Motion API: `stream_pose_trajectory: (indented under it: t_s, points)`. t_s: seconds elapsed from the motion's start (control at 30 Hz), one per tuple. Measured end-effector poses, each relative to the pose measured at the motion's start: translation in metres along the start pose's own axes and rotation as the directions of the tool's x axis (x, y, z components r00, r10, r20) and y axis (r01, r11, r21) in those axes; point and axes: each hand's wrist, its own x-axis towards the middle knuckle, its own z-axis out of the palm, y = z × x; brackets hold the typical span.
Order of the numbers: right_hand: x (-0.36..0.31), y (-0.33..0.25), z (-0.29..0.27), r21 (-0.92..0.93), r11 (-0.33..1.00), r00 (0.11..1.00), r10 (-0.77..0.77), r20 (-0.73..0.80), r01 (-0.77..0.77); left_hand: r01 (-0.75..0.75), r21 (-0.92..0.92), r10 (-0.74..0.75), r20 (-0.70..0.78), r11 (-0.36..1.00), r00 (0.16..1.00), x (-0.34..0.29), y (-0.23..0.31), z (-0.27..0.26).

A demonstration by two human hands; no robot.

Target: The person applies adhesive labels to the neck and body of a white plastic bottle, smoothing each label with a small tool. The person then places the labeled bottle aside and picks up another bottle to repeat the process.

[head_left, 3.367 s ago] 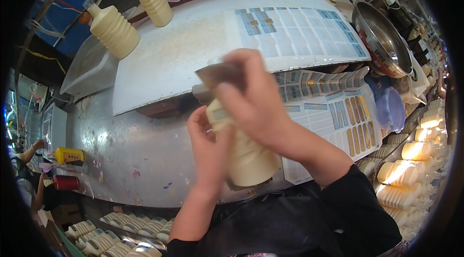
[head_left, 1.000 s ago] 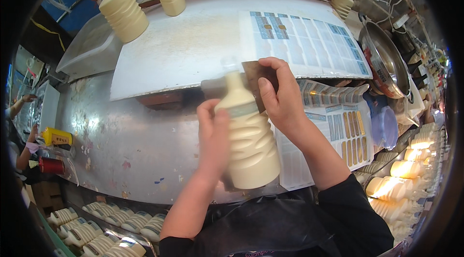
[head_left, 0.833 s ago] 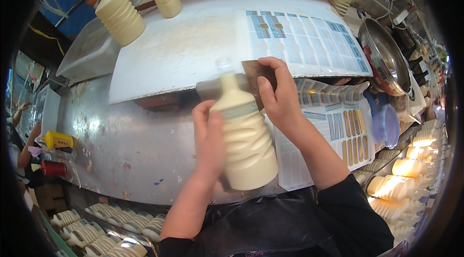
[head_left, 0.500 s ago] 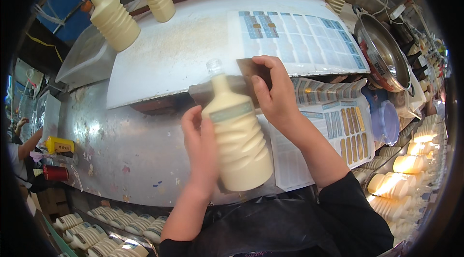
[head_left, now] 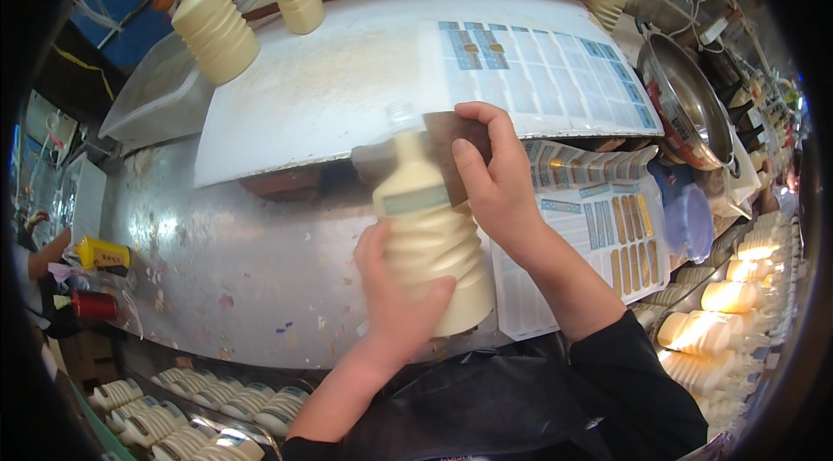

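Observation:
A cream plastic bottle (head_left: 434, 244) with a ribbed body and a clear neck top stands slightly tilted in front of me. Across its shoulder lies a grey-blue label strip (head_left: 415, 202). Lower down, my left hand (head_left: 395, 309), somewhat blurred, is wrapped round the bottle's body. My right hand (head_left: 499, 175) pinches a thin dark brown flat piece (head_left: 442, 136) between thumb and fingers. That piece's edge is right beside the bottle's shoulder; whether it touches is unclear. A dark block (head_left: 371, 164) shows partly behind the bottle.
Sticker sheets lie on the white board (head_left: 321, 79) and beside my right arm (head_left: 573, 274). Similar bottles (head_left: 217, 36) stand at the back; rows of labelled ones (head_left: 208, 392) lie lower left. A steel pan (head_left: 694, 97) and purple basin (head_left: 690, 222) are at right. Another person's arm (head_left: 52, 253) shows far left.
My left hand has slid from the bottle's upper left side down round its lower body. The bottle has shifted slightly right. My right hand keeps the brown piece in nearly the same place.

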Motion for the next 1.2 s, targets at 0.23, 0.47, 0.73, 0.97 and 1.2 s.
stream_pose_trajectory:
  t_s: [0.23, 0.47, 0.73, 0.97, 1.2]
  points:
    - [0.006, -0.05, 0.024, -0.229, 0.973, 0.998, -0.016, 0.057, 0.028, -0.06, 0.271, 0.075, -0.047, 0.961, 0.996, 0.0, 0.033, 0.009]
    - [0.003, -0.071, 0.049, -0.455, 0.855, 0.951, -0.128, 0.28, 0.249, -0.061, 0.264, 0.084, -0.075, 0.963, 0.994, 0.002, 0.038, 0.012]
    - [0.011, -0.05, 0.027, -0.423, 0.852, 0.94, -0.204, 0.274, 0.308, -0.007, 0.157, 0.011, -0.031, 0.988, 0.999, 0.006, 0.023, -0.002]
    - [0.003, -0.003, -0.001, -0.207, 0.952, 0.973, -0.212, 0.087, 0.226, 0.231, -0.087, -0.237, -0.057, 0.969, 0.97, 0.043, 0.012, -0.004]
    - [0.0, 0.033, -0.003, -0.098, 0.98, 0.984, -0.174, -0.031, 0.17, 0.343, -0.378, -0.364, 0.015, 0.86, 0.931, 0.052, 0.001, 0.003]
